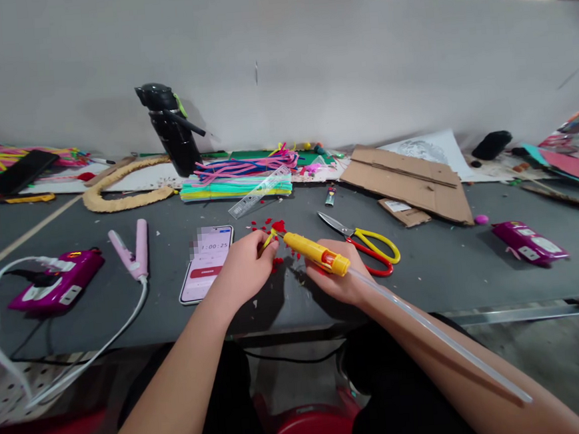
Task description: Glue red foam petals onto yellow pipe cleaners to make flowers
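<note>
My right hand grips a yellow hot glue gun, its nozzle pointing left toward my left fingers. A long clear glue stick sticks out of the gun's back end and runs over my right forearm. My left hand is closed, pinching a small yellow piece close to the nozzle; its exact kind is too small to make out. Red scraps lie on the table just beyond the fingertips. Scissors with red and yellow handles lie beside my right hand, blades parted.
A phone with a timer lies left of my left hand. Further left are a pink hair straightener and a purple power strip. Behind stand pipe cleaners, a ruler, a black bottle and cardboard.
</note>
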`<action>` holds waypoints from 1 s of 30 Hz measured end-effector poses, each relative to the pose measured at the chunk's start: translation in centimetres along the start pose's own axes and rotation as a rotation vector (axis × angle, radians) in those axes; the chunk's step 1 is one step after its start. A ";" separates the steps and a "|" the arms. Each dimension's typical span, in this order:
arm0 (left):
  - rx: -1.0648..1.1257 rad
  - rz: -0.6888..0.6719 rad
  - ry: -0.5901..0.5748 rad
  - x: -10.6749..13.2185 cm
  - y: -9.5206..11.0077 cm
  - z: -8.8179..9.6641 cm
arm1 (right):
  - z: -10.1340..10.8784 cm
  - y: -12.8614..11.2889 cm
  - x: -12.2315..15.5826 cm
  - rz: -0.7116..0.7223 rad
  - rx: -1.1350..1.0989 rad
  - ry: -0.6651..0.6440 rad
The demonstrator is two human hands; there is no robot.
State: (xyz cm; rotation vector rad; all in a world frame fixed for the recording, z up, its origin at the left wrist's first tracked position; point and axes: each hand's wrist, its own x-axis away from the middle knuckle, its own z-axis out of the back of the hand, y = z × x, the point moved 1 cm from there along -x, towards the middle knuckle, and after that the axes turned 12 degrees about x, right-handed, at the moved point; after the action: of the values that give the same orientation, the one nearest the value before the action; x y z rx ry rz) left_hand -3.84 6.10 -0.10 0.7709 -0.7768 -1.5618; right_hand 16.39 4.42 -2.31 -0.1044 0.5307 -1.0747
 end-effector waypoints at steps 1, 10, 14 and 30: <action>0.002 -0.001 0.000 0.0 0.0 0.0 | 0.0 0.0 0.0 -0.003 0.000 -0.002; 0.019 -0.022 -0.009 0.1 -0.1 0.0 | -0.1 -0.1 -0.1 0.030 0.001 0.017; 0.048 -0.005 -0.019 0.1 0.1 0.0 | -0.1 -0.1 -0.1 0.030 0.018 0.005; 0.597 0.197 -0.162 -0.2 -0.5 -0.2 | 0.2 -0.2 -0.1 0.012 0.023 0.020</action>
State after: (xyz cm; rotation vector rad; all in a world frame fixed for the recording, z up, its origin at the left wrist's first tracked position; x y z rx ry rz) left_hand -3.94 6.32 -0.57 0.9645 -1.4297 -1.2285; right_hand 16.26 4.38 -2.04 -0.0702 0.5360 -1.0712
